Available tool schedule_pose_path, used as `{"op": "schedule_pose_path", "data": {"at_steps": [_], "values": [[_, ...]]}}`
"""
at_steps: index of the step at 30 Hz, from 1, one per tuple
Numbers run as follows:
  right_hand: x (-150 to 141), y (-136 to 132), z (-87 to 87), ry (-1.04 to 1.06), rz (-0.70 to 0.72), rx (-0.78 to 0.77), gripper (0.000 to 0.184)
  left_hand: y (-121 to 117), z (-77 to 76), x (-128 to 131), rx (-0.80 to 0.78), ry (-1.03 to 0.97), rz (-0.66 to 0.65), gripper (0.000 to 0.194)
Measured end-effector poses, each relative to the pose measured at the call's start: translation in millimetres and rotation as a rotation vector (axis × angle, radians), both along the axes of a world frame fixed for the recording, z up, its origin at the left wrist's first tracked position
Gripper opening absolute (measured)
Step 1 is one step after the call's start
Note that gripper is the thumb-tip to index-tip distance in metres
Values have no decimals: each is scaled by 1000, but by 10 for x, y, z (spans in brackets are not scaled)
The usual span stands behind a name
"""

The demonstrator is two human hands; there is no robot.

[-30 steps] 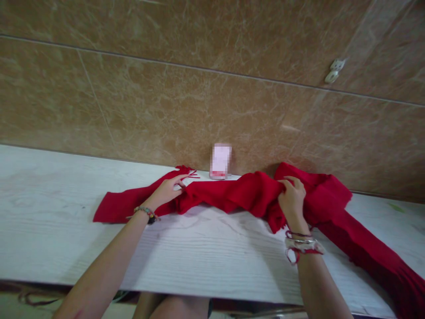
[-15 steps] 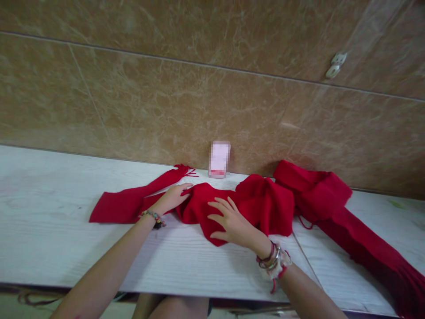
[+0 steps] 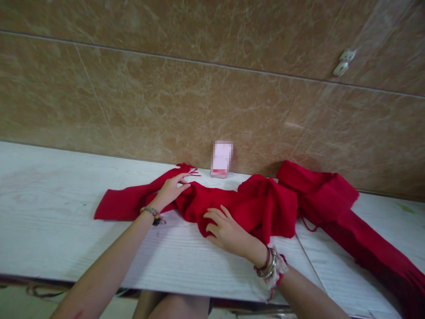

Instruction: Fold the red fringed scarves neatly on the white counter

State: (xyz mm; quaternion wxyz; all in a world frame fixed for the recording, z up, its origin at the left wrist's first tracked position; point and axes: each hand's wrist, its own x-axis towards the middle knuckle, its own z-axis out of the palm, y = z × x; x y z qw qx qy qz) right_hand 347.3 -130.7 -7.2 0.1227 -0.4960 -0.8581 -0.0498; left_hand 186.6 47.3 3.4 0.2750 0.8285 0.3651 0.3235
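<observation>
A long red scarf (image 3: 255, 208) lies rumpled across the white tabletop, its middle bunched in uneven folds. Near the scarf's upper left edge, my left hand (image 3: 170, 191) rests on the cloth, thumb and fingers apart, the lower fingers partly hidden. My right hand (image 3: 230, 232) lies over the near edge of the bunched middle. Its fingers are bent but spread, and they touch the fabric without visibly gripping it. One fringed end sits beyond my left hand; the other trails off to the lower right.
A pink-white, blurred-out box-like object (image 3: 222, 159) stands against the brown marbled tile wall (image 3: 149, 102). A small white fixture (image 3: 344, 62) is on the wall at the upper right. The white table (image 3: 49, 239) has a seam at the right and a front edge close to my legs.
My right hand has lowered onto the cloth, its fingers now more bent. The left hand has shifted slightly up the scarf. The scarf's near middle edge is drawn up a little.
</observation>
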Motion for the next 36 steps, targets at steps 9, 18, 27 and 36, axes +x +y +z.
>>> {"op": "schedule_pose_path", "data": {"at_steps": [9,18,27,36], "values": [[505,47,284,463,-177,424,14,65,73,-95,3,-87,217,33],[1510,-31,358,678,-901,881,10,261,118,-247,-77,-259,333,35],[653,56,280,232,-342,585,29,10,147,-150,-39,198,236,55],[244,234,-92,85,-261,296,17,-108,39,-67,-217,272,-88,70]]}}
